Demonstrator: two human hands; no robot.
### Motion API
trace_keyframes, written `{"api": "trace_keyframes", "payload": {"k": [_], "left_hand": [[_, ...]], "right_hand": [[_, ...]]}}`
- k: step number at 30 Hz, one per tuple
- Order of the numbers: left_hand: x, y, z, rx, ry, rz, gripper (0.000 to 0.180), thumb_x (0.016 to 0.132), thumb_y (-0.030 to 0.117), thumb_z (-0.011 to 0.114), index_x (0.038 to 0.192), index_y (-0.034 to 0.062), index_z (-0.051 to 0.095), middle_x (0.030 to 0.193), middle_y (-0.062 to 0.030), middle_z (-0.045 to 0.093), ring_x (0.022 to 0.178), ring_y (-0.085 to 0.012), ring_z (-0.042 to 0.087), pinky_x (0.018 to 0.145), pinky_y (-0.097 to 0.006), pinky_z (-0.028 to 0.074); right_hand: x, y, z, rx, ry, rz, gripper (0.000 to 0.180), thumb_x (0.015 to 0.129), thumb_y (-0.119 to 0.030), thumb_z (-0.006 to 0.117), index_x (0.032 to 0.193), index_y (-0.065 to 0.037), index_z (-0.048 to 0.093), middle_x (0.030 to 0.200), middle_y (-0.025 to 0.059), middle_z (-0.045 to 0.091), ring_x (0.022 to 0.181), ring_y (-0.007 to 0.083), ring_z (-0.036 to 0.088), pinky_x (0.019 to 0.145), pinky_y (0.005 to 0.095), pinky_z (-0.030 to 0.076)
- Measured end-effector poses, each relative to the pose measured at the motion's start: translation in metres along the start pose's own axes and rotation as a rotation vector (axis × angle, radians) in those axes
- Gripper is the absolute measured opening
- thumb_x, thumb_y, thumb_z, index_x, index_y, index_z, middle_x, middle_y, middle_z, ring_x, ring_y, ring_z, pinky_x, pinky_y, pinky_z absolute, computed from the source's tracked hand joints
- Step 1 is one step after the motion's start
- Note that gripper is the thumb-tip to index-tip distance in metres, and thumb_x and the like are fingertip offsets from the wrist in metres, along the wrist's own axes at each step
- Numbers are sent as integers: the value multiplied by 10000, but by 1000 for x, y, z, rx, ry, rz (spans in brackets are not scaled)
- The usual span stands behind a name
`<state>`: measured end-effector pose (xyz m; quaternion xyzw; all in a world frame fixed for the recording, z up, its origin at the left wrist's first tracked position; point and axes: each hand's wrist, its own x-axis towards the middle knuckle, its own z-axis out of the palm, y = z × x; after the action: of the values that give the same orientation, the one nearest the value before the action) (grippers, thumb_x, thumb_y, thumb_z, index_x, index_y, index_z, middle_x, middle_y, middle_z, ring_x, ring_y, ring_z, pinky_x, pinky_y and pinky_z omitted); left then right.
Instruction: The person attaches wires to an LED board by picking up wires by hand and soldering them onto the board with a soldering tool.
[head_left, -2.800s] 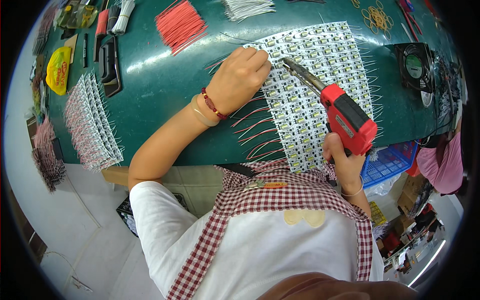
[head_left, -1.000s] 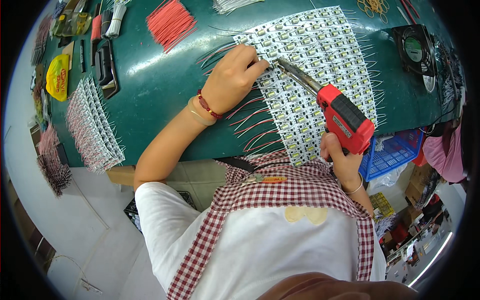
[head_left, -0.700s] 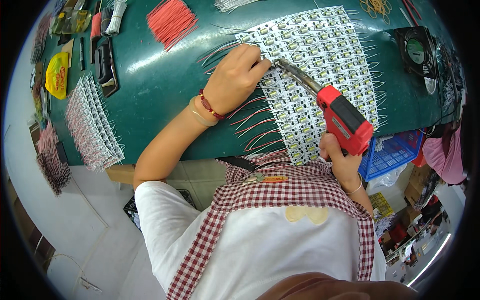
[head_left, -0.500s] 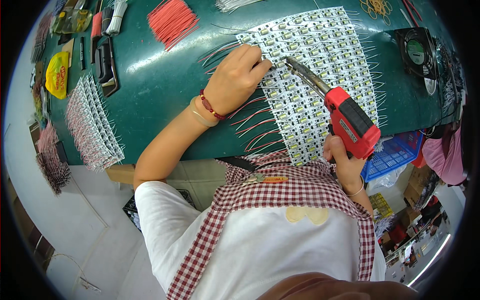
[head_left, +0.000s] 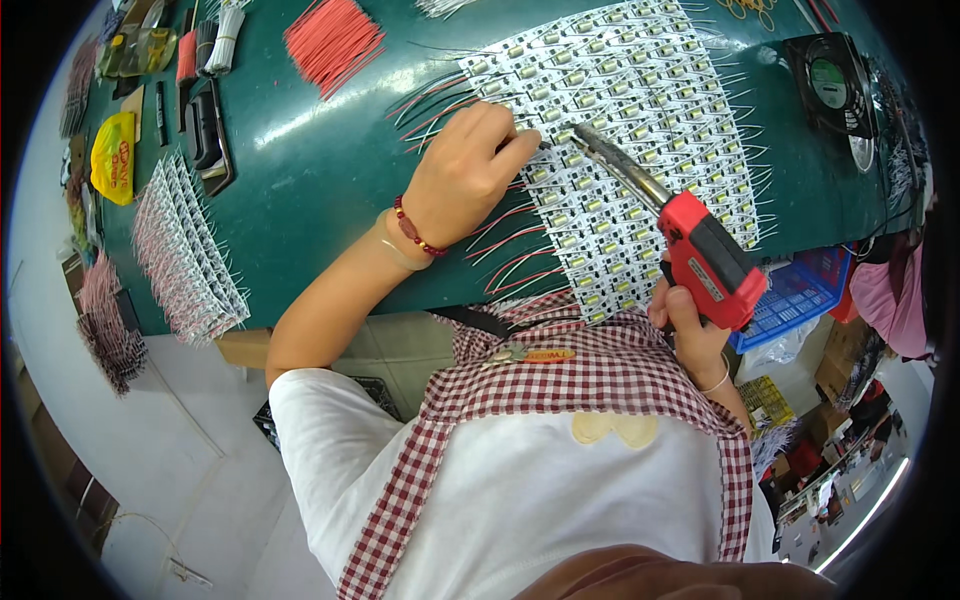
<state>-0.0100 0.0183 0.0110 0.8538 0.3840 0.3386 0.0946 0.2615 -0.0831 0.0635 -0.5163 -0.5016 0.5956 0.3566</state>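
A white panel of small LED circuit boards (head_left: 600, 60) lies on the green table in front of me, with red, white and black wires (head_left: 510, 222) along its left edge. My left hand (head_left: 465, 165) is at that edge, thumb and forefinger pinched on what looks like a thin dark wire; only a short dark end shows past the fingertips. A red and black soldering gun (head_left: 712, 262) is in my right hand (head_left: 690, 325), wrapped round its lower end. The gun's metal tip reaches over the boards, a little right of my left fingertips; whether it touches them I cannot tell.
Bundles of red wires (head_left: 333, 45) lie at the back. Finished-looking wired board strips (head_left: 185, 250) and a yellow bag (head_left: 113, 158) sit at the left. A black fan (head_left: 830, 85) stands at the right, above a blue crate (head_left: 795, 300). Rubber bands (head_left: 750, 10) are at the back right.
My left hand and the soldering gun have both shifted slightly nearer to me along the panel. The whole view has moved a little. Both hands keep their hold.
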Motion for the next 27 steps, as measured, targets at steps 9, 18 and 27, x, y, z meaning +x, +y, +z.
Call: {"api": "trace_keyframes", "payload": {"k": [9,18,27], "left_hand": [[-6,0,5,38,-9,-26,281,643,-45,646,915,22,668,693,-57,452,631,-197,492,558,-304,427],[-2,3,6,41,-46,-38,259,660,-39,616,908,19,656,714,-67,461,658,-218,508,590,-319,443],[1,8,2,105,-97,-41,261,661,-30,590,914,13,638,774,-86,483,726,-244,527,664,-337,462]], "right_hand": [[-6,22,-2,-253,-9,-62,330,924,-146,545,1172,61,479,638,74,538,520,114,490,497,246,399],[-6,28,-3,-211,63,67,178,821,-144,694,929,-15,633,813,54,646,694,141,603,630,285,480],[-5,11,4,-175,36,-16,192,928,-158,536,955,32,526,652,66,540,529,111,485,499,242,393]]}}
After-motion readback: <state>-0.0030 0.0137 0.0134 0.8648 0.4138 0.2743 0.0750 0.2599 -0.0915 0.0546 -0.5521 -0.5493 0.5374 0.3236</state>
